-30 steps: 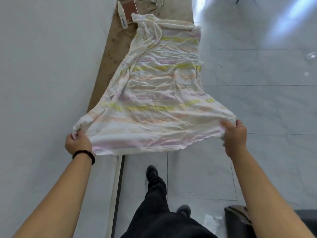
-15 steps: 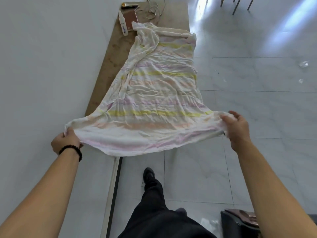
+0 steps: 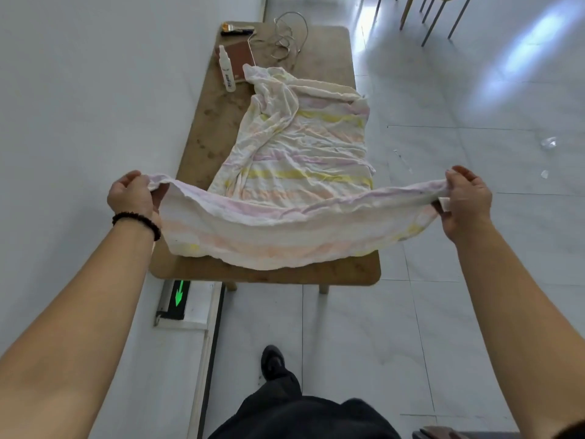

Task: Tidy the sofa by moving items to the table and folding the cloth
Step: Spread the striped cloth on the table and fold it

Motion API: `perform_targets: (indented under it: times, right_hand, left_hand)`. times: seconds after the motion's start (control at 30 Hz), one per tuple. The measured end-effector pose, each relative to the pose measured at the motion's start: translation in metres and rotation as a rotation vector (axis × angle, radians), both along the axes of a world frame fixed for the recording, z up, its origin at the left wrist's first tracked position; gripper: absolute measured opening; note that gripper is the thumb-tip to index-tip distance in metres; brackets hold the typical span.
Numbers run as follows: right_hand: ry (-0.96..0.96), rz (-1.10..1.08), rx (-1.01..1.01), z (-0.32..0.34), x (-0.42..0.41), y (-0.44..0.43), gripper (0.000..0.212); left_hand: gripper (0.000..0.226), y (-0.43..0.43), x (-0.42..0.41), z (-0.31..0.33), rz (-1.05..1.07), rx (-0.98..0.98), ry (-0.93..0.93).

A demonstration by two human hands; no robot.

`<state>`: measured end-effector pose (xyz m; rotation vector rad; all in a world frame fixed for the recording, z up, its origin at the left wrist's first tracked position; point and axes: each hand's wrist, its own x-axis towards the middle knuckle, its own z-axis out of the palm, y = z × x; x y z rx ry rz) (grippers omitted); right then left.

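Striped cotton cloth (image 3: 294,172) is lying lengthwise on the wooden tabletop (image 3: 202,144), its crumpled far end bunching at twelve o'clock just beside a spray bottle (image 3: 227,71). The hands are pinching the near corners, the left hand (image 3: 133,198) at nine o'clock and the right hand (image 3: 465,201) at three, wide apart, with the hem sagging between them. Folding forward is risking a crooked fold over that bunched end, or nudging the bottle.
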<state>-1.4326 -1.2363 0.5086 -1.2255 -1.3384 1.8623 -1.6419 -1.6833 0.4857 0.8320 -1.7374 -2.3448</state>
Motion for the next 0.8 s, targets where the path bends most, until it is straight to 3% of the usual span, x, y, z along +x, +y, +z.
perform_targets:
  times: [0.13,0.23,0.43,0.53,0.63,0.73,0.8]
  right_hand:
    - [0.078,0.006,0.01,0.012,-0.054,0.017,0.025]
    - [0.007,0.065,0.023,-0.002,-0.088,0.028,0.029]
    - [-0.268,0.357,-0.087,-0.085,-0.134,0.053,0.044]
    - [-0.351,0.513,-0.124,-0.123,-0.161,0.067,0.039]
    - [-0.453,0.745,-0.142,-0.149,-0.19,0.08,0.04]
    - [-0.572,1.014,-0.107,-0.153,-0.211,0.093,0.041]
    - [-0.567,1.078,-0.08,-0.148,-0.226,0.105,0.033]
  left_hand:
    - [0.023,0.021,-0.061,0.012,-0.043,-0.006,0.062]
    - [0.025,0.037,-0.094,0.001,-0.034,-0.112,0.056]
    - [0.035,0.072,-0.109,-0.058,-0.03,-0.173,-0.154]
    - [0.031,0.087,-0.1,-0.091,-0.016,-0.274,-0.303]
    - [0.054,0.11,-0.08,-0.113,0.033,-0.402,-0.443]
    - [0.059,0.139,-0.059,-0.127,0.159,-0.272,-0.545]
    - [0.049,0.151,-0.053,-0.129,0.247,-0.225,-0.571]
